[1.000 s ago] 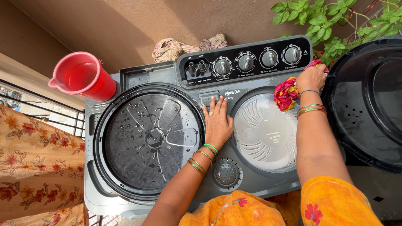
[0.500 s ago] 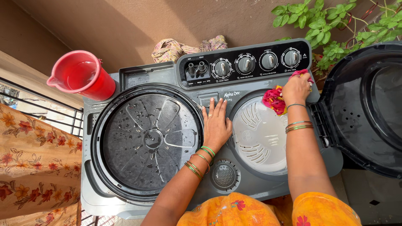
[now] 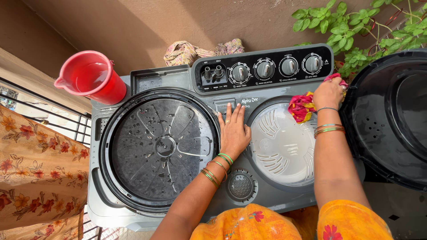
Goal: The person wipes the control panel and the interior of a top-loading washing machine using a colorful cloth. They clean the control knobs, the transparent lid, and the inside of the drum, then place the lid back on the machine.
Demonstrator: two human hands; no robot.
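A grey twin-tub washing machine (image 3: 147, 79) fills the view, seen from above. My left hand (image 3: 233, 128) lies flat, fingers apart, on the ridge between the wet dark wash tub (image 3: 160, 144) and the white spin-tub cover (image 3: 284, 146). My right hand (image 3: 328, 92) grips a pink and yellow cloth (image 3: 301, 106) and presses it on the machine's top at the far right rim of the spin tub, just below the black control panel (image 3: 262, 69) with its knobs.
A red jug (image 3: 91, 78) stands on the machine's back left corner. The black spin-tub lid (image 3: 391, 120) hangs open at the right. A crumpled cloth (image 3: 202, 47) lies behind the panel, green plants (image 3: 356, 26) at the top right, floral fabric (image 3: 35, 178) at the left.
My right hand with the cloth slid left along the rim and has come back to the right. My left hand has stayed flat in place.
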